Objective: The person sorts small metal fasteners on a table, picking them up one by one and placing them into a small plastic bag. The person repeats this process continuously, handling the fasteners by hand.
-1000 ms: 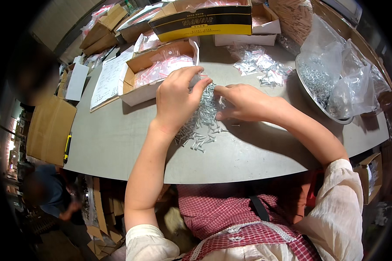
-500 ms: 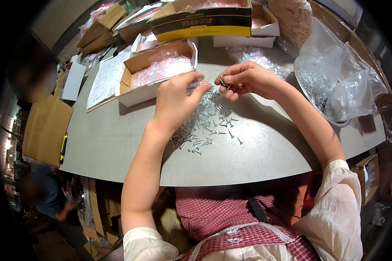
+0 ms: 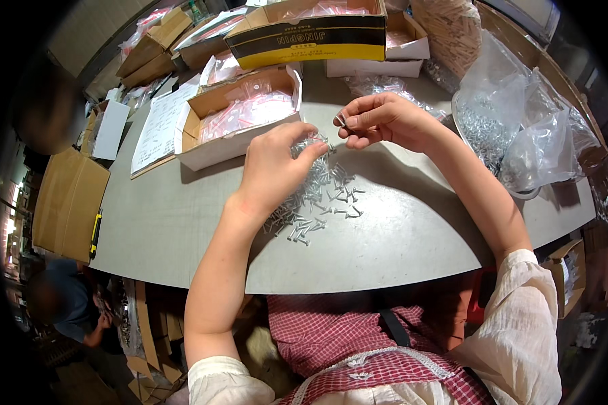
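A loose pile of silvery screws point(image 3: 309, 196) lies on the grey table point(image 3: 412, 250), partly under my left hand. My left hand point(image 3: 277, 158) is curled over the pile's far side, its thumb and fingers closed on a small clear plastic bag point(image 3: 313, 139) with a reddish edge; most of the bag is hidden. Just right of it, my right hand point(image 3: 378, 121) is raised above the table, pinching a few screws point(image 3: 342, 122) between thumb and curled fingers. Their exact number cannot be made out. The two hands are a short gap apart.
An open white box point(image 3: 213, 150) of small clear bags stands beyond my left hand, beside a written sheet point(image 3: 157, 128). Behind is a black and yellow box point(image 3: 311, 46). At right, a bowl point(image 3: 458, 125) holds screws and plastic bags. Another person point(image 3: 71, 300) is at lower left.
My right hand has shifted slightly left, with its fingers curled closer around the screws. A few loose screws at the pile's right edge lie differently. The left hand has barely moved.
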Available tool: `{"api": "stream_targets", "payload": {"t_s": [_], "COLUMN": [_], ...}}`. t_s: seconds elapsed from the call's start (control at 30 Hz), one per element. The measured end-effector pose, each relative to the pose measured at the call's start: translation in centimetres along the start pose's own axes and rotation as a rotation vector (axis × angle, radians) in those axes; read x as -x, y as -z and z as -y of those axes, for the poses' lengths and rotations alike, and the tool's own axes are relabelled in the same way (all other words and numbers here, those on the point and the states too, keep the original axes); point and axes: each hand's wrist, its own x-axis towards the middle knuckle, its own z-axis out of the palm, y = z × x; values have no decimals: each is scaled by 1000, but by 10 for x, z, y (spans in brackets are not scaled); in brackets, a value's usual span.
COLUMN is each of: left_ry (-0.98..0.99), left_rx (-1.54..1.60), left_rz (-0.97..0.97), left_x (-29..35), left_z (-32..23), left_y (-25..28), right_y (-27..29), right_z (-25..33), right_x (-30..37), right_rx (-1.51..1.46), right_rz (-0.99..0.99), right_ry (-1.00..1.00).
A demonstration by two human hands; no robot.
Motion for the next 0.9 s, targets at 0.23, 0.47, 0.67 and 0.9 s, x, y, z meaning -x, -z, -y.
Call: {"api": "stream_targets", "payload": {"t_s": [0.23,0.47,0.67,0.9], "left_ry": [29,171,192,193], "left_rx": [76,426,525,546], "left_rz": [31,178,194,200], "left_x": [3,4,5,5], "left_z": [-3,-12,-17,-19], "left_y": [-3,-5,-6,-6], "right_y": [-16,-48,-53,-60], "right_z": [6,18,18,21], "right_x": [6,24,26,31], "right_rx": [484,1254,1210,1192], "right_rz": [-258,-171,-188,-189], "right_ry": [243,840,856,915]}}
